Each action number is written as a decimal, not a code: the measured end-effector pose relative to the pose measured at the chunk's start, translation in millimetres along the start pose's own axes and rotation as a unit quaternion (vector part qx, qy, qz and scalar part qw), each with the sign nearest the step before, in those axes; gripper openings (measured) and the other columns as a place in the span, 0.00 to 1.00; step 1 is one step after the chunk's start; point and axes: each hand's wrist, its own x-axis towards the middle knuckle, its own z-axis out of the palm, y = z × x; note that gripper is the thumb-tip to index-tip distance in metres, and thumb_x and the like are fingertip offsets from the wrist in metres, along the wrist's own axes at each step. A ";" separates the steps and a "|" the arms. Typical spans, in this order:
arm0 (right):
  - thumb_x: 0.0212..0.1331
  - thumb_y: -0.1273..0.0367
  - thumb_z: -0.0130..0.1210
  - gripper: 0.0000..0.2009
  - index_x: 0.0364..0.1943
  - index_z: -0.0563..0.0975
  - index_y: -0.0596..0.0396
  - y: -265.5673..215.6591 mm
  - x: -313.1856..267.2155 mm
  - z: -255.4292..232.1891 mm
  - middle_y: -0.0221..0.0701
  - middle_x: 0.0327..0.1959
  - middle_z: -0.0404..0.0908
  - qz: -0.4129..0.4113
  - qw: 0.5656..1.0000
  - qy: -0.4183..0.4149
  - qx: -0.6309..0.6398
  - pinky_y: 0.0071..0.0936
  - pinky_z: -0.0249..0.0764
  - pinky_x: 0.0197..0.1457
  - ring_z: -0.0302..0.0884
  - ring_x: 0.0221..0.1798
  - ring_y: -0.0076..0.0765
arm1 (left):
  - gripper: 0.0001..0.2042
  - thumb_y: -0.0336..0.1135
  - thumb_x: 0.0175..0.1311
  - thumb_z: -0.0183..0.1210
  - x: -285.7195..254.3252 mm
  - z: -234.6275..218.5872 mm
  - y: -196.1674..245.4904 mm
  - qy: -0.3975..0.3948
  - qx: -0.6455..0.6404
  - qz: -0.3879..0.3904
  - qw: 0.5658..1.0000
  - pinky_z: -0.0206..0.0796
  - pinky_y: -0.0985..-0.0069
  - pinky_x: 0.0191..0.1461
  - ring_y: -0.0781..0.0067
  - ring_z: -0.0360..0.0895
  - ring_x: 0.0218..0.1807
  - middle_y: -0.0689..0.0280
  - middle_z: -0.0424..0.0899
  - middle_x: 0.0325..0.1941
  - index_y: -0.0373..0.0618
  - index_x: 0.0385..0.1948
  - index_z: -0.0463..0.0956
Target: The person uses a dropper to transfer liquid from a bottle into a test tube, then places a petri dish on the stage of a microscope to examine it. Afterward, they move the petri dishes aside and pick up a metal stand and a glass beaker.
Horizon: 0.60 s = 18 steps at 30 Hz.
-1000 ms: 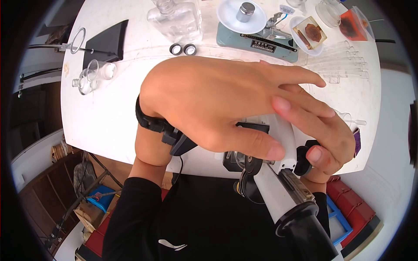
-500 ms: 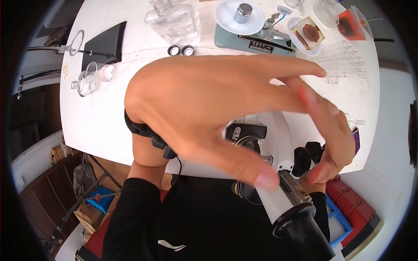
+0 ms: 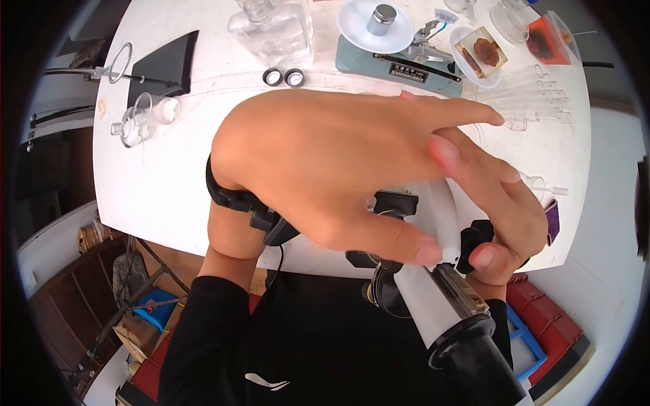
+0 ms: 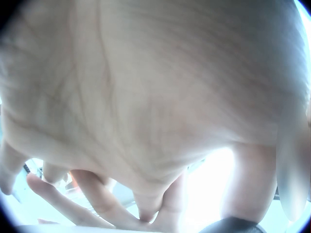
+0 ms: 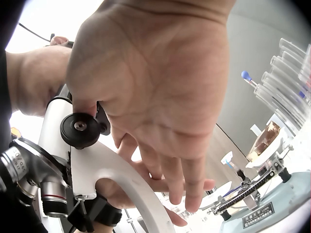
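Observation:
A white microscope (image 3: 423, 298) tilts toward my body, its black eyepiece tube (image 3: 477, 358) at the lower right. My left hand (image 3: 318, 162) spreads across the microscope's curved arm (image 5: 136, 182), its thumb tip right at the white tube. In the left wrist view its palm (image 4: 146, 97) fills most of the picture. On the far side, my right hand (image 3: 514, 210) has long, loose fingers near the left fingertips. In the right wrist view its thumb passes behind the black focus knob (image 5: 80, 130). Metal objective lenses (image 5: 53, 199) hang below the tube.
Beyond my hands stand a balance (image 3: 406, 76) with a metal weight (image 3: 382, 19) on one pan, and a large glass bottle (image 3: 274, 34). Glass test tubes (image 3: 535, 101) lie at right. A stand base (image 3: 166, 68) and small glassware (image 3: 139, 125) are at left.
My left hand swung out with its thumb spread, then came back over the microscope arm. The right fingers also spread and drew in again. The microscope stays in place.

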 end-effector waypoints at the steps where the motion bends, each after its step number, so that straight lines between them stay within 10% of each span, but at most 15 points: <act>1: 0.68 0.48 0.42 0.36 0.56 0.70 0.77 -0.5 -0.2 2.6 0.61 0.53 0.75 0.023 0.999 0.015 0.024 0.45 0.68 0.62 0.78 0.53 0.55 | 0.26 0.43 0.56 0.61 0.1 -0.6 -0.4 -0.005 -0.024 -0.014 1.000 0.62 0.59 0.65 0.40 0.66 0.64 0.42 0.66 0.65 0.38 0.55 0.73; 6: 0.67 0.49 0.41 0.35 0.58 0.69 0.77 -1.9 0.1 -4.1 0.59 0.56 0.74 0.036 0.998 0.017 0.038 0.42 0.64 0.66 0.76 0.57 0.53 | 0.24 0.41 0.58 0.59 -2.7 0.6 -3.9 -0.003 0.087 -0.018 0.996 0.63 0.61 0.63 0.38 0.67 0.62 0.41 0.67 0.64 0.33 0.53 0.73; 14: 0.69 0.51 0.39 0.35 0.64 0.63 0.75 -12.4 8.7 -38.8 0.58 0.63 0.67 0.194 0.958 -0.206 -0.041 0.42 0.54 0.71 0.67 0.65 0.55 | 0.22 0.34 0.57 0.57 -6.8 -6.2 0.5 0.016 0.143 0.059 0.988 0.63 0.62 0.65 0.44 0.67 0.65 0.42 0.70 0.62 0.33 0.54 0.73; 18: 0.69 0.49 0.38 0.36 0.63 0.63 0.76 -14.6 10.0 -37.0 0.55 0.59 0.72 0.168 0.962 -0.195 -0.089 0.42 0.60 0.68 0.72 0.60 0.54 | 0.29 0.35 0.55 0.60 -2.3 -9.3 3.4 -0.052 0.115 -0.060 0.990 0.60 0.60 0.66 0.40 0.59 0.69 0.44 0.61 0.70 0.31 0.59 0.67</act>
